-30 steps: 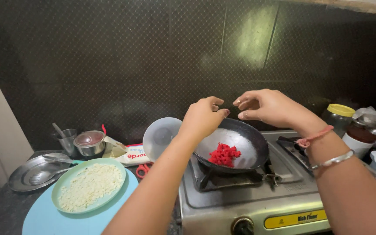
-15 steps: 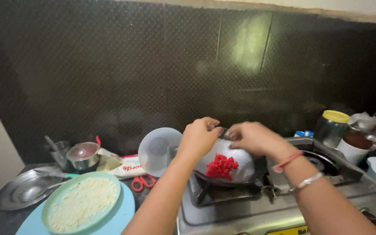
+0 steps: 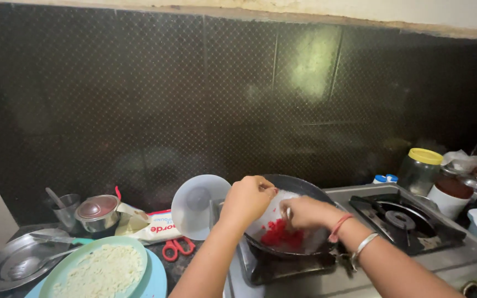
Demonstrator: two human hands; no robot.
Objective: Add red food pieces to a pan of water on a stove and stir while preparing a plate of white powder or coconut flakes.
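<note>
Both hands have come down from above the pan into it: a second ago they hovered over its rim with fingers pinched, and now they sit low over the red pieces heaped on the pan's floor. The left hand is curled at the near rim, fingertips pinched on something pale and thin, maybe a clear wrapper, though I cannot tell what it is. The right hand is closed loosely just above the red pieces, touching or nearly touching them; whether it grips any is hidden by the knuckles. The pan rests on the left burner of the stove, and the red heap lies in the same spot as before, so by my reading the hands are now working the food itself rather than dropping it in. To the left, a pale lid leans beside the pan, red scissors lie on the counter, and a green plate of white shreds sits near the front edge, untouched.
</note>
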